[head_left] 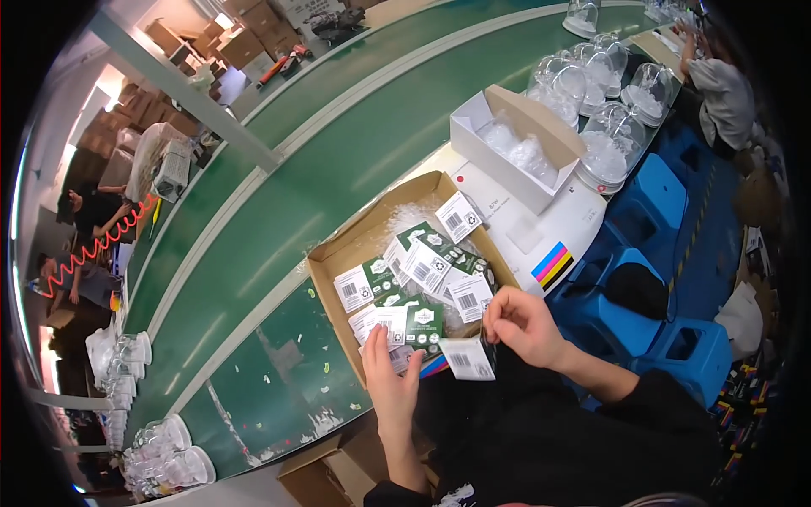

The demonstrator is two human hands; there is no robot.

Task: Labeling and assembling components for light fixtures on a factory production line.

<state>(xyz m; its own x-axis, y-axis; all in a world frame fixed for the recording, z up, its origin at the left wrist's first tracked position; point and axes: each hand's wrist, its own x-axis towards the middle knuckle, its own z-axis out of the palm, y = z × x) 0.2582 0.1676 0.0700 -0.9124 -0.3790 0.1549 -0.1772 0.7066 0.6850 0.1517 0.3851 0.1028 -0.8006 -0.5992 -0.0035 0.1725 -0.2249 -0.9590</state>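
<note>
An open cardboard box (342, 317) sits before me with several green-and-white printed cards (427, 264) lying over clear plastic wrap inside. My left hand (392, 376) is at the box's near edge, its thumb and fingers apart. Its fingertips rest against a green-and-white card (423, 324) near that edge. My right hand (527, 328), just right of the box's near corner, has thumb and fingers pinched together on a white-and-dark card (467, 360). This card hangs tilted beside the box, a barcode on its white face.
A white box (494, 165) with clear plastic bags stands beyond on a white surface. Clear domes (606, 148) crowd the right side; more domes (173, 452) stand lower left. A green conveyor (253, 228) curves past. Blue stools (655, 325) stand right; other people are farther off.
</note>
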